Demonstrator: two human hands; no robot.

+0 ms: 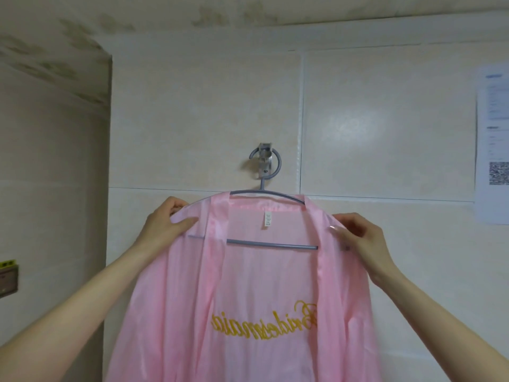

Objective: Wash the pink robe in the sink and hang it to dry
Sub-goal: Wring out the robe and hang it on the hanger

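Pink robe (256,285): draped on grey hanger (271,246), hung from metal wall hook (265,164) on far tiled wall (192,119).
Left grip (168,220): clasping robe's left shoulder.
Right grip (358,232): pinching robe's right shoulder.

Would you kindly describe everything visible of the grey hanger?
The grey hanger is thin, plastic-looking, with a hook looped over a metal wall hook, curved shoulders and a straight lower bar. It hangs upright against the tiles, its ends hidden under the pink robe, which the left hand and right hand pinch there.
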